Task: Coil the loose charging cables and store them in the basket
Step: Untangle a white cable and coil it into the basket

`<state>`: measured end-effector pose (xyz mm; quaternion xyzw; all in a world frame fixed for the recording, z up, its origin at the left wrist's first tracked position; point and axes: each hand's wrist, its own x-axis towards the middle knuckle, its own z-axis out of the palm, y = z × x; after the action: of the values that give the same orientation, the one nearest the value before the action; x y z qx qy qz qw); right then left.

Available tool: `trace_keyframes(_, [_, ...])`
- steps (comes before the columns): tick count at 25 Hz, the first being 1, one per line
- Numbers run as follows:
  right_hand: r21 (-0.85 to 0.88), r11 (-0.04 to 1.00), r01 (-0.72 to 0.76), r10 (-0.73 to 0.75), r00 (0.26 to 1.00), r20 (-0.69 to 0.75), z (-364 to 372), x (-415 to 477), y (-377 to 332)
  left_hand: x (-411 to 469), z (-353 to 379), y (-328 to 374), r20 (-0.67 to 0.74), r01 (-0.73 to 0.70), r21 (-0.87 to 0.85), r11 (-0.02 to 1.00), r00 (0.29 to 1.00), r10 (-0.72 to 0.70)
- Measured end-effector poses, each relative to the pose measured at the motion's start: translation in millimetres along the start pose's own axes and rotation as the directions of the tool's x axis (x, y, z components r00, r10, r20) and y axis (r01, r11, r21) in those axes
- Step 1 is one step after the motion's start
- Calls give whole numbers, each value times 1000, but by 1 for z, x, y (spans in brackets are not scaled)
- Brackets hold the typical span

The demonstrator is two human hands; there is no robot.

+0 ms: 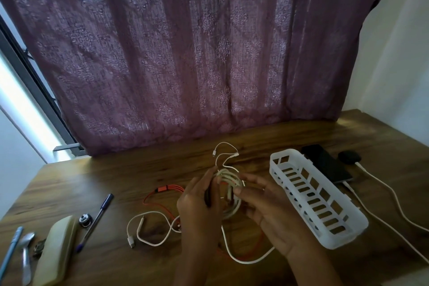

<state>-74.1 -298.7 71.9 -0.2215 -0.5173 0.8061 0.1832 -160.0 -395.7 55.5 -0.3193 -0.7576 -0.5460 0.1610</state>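
A white cable coil (228, 195) is held up over the wooden table (116, 176) between both hands. My left hand (199, 213) grips its left side, and my right hand (267, 206) pinches its right side with the other fingers spread. The coil's loose tail (246, 260) hangs down onto the table. An orange cable (162, 191) lies partly under my hands. A thin white cable (224, 153) lies just beyond the coil. Another white cable (148, 230) sprawls at the front left. The white slotted plastic basket (318, 195) lies to the right, with nothing visible inside.
A dark phone (325, 165) and a black charger (349, 157) with plugged white leads lie beyond the basket. At the left lie a blue pen (95, 220), a cream case (55, 251), a small metal piece (84, 219) and metal tools (25, 253). A purple curtain (185, 53) hangs behind.
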Motion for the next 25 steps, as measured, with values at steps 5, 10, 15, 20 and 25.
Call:
trace_keyframes(5, [-20,1000,-6,7,999,51,1,2,6,-2,-1,-4,4,1,-23,1000,1000,-1])
trace_keyframes(10, [-159,987,-13,23,998,60,1,0,7,-5,1,-2,0,9,-65,998,1000,-9])
trace_keyframes(15, [-237,970,-61,50,997,-51,-2,-2,8,-7,6,-2,54,74,-105,992,996,-69])
trace_keyframes(20, [-255,965,-56,27,993,-115,-17,-16,8,2,6,1,285,348,-307,886,922,-263])
trace_keyframes(25, [-176,980,-89,44,969,-243,-30,-36,11,-6,22,1,539,562,-367,741,778,-323])
